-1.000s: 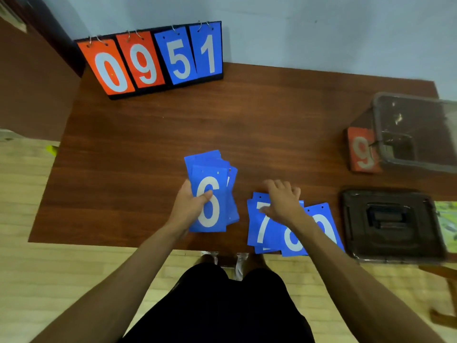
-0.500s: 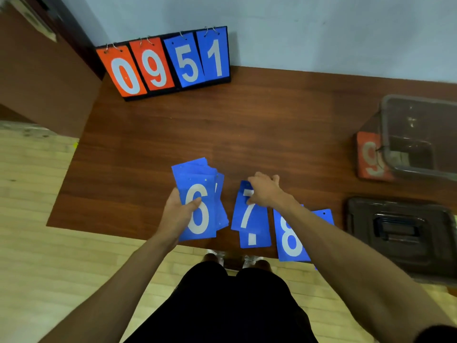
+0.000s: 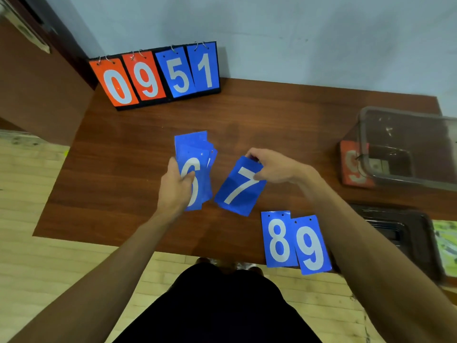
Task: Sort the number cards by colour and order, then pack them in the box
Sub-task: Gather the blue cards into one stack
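Note:
My left hand (image 3: 176, 186) grips a stack of blue number cards (image 3: 195, 154) with a 6 on top, held above the middle of the brown table (image 3: 138, 154). My right hand (image 3: 270, 167) pinches the top edge of a blue 7 card (image 3: 241, 188), tilted just to the right of the stack. A blue 8 card (image 3: 279, 240) and a blue 9 card (image 3: 311, 246) lie side by side near the table's front edge. An orange stack with a 9 (image 3: 352, 167) shows behind the clear plastic box (image 3: 405, 147) at the right.
A flip scoreboard (image 3: 158, 75) reading 0 9 5 1 stands at the back left against the wall. The box's dark lid (image 3: 395, 233) lies at the front right, under my right forearm. Wooden floor shows below the table's front edge.
My right hand has lifted the 7 card off the spread and carried it left toward the stack. The 8 and 9 cards now lie uncovered. The left hand keeps hold of the stack.

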Tool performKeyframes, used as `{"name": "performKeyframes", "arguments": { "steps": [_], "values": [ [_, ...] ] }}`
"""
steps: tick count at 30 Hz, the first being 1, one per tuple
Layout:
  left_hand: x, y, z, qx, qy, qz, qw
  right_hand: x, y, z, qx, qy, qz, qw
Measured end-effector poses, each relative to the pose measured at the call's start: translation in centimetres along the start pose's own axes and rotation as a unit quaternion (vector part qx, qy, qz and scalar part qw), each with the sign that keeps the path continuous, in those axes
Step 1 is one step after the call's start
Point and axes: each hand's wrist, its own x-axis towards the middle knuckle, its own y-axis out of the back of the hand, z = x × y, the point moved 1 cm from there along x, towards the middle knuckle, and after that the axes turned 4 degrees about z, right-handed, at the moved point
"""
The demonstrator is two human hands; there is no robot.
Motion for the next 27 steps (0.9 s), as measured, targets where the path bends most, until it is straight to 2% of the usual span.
{"name": "performKeyframes", "arguments": {
  "steps": [4, 6, 9, 12, 15, 18, 23, 25, 27],
  "values": [
    [0.0, -1.0, 1.3, 0.047, -0.053, -0.051, 0.996, -1.5, 1.7, -1.6, 0.002, 0.062, 0.019, 0.998],
    [-0.2, -1.1, 1.5, -0.015, -0.038, -0.084, 0.996, -1.4, 1.5, -2.6, -0.005, 0.066, 0.056, 0.996],
    [-1.0, -1.3, 1.6, -0.130, -0.001, -0.196, 0.972, -0.5, 0.1, -3.5, 0.037, 0.047, 0.151, 0.987],
    [-1.1, -1.3, 1.1, -0.182, 0.035, -0.199, 0.962, 0.3, -1.5, -4.3, 0.041, 0.046, 0.213, 0.975],
    [-1.0, -1.4, 0.6, -0.199, 0.044, -0.219, 0.954, 0.8, -2.8, -4.7, -0.002, 0.051, 0.217, 0.975],
    [-1.6, -1.9, 0.6, -0.168, -0.012, -0.279, 0.945, 0.6, -4.1, -4.1, -0.014, 0.038, 0.204, 0.978],
    [-2.2, -4.1, 0.1, -0.128, 0.013, -0.243, 0.962, -1.4, -4.1, -1.0, 0.067, 0.007, 0.230, 0.971],
    [-2.7, -5.1, 0.0, -0.122, 0.030, -0.230, 0.965, -2.6, -3.7, 1.5, 0.065, -0.010, 0.250, 0.966],
    [-3.2, -6.0, 0.0, -0.102, 0.038, -0.212, 0.971, -3.9, -4.0, 4.9, 0.040, -0.062, 0.249, 0.966]
  ]
}}
